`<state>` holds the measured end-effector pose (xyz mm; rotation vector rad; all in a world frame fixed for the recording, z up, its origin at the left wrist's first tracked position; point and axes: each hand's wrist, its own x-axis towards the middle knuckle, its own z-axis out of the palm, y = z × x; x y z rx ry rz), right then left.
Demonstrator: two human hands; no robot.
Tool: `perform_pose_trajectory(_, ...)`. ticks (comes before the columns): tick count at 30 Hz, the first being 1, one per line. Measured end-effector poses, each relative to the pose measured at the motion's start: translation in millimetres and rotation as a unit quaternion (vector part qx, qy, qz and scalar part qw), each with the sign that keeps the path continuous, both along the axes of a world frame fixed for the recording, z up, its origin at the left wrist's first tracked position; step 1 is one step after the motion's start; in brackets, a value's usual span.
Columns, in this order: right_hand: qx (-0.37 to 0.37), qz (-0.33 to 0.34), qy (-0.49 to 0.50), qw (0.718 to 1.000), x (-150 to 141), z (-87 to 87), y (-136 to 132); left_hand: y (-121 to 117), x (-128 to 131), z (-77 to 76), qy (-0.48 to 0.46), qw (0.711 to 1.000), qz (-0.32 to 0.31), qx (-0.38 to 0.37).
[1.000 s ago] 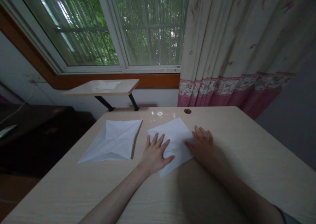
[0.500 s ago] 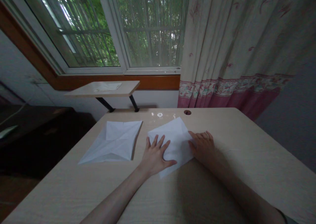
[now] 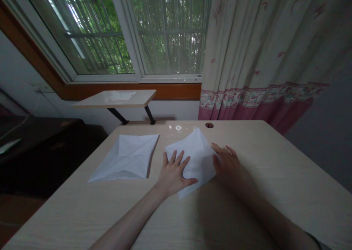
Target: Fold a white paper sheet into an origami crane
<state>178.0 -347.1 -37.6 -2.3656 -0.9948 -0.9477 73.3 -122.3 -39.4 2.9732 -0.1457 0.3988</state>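
Note:
My left hand (image 3: pixel 174 174) lies flat with its fingers spread on a folded sheet of white paper (image 3: pixel 196 151), pressing it to the table. At the right corner of this paper is my right hand (image 3: pixel 228 165), its thumb and fingers around the edge, which looks slightly raised. The exact grip of the fingertips is partly hidden. A second sheet of white paper (image 3: pixel 129 156), creased and folded, rests on the table to the left of my left hand.
The light wooden table (image 3: pixel 275 162) has a round cable hole (image 3: pixel 209 125) near its far edge. A small raised shelf (image 3: pixel 145 97) on black legs stands at the back left, with a white piece (image 3: pixel 121 95) on it. A curtain (image 3: pixel 244 103) hangs behind.
My right hand has shifted slightly to the right, and the paper's right corner has moved with it. My left hand stays in place.

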Motion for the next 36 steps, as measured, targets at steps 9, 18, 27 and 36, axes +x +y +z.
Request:
perform_pose_trajectory(9,0.06,0.069,-0.023,0.996,-6,8.4,0,-4,0,2.6,-0.018,1.0,0.007,-0.008)
perform_pose_trajectory(18,0.111,0.139,0.001,0.984,-15,12.7,-2,-5,1,12.3,-0.043,0.997,-0.013,-0.056)
perform_pose_trajectory(27,0.055,0.264,0.046,0.962,-18,20.5,-9,9,6,11.6,-0.17,0.976,0.042,-0.126)
perform_pose_trajectory(36,0.005,0.226,0.138,0.964,-22,10.6,-5,10,6,13.6,-0.205,0.963,0.062,-0.165)
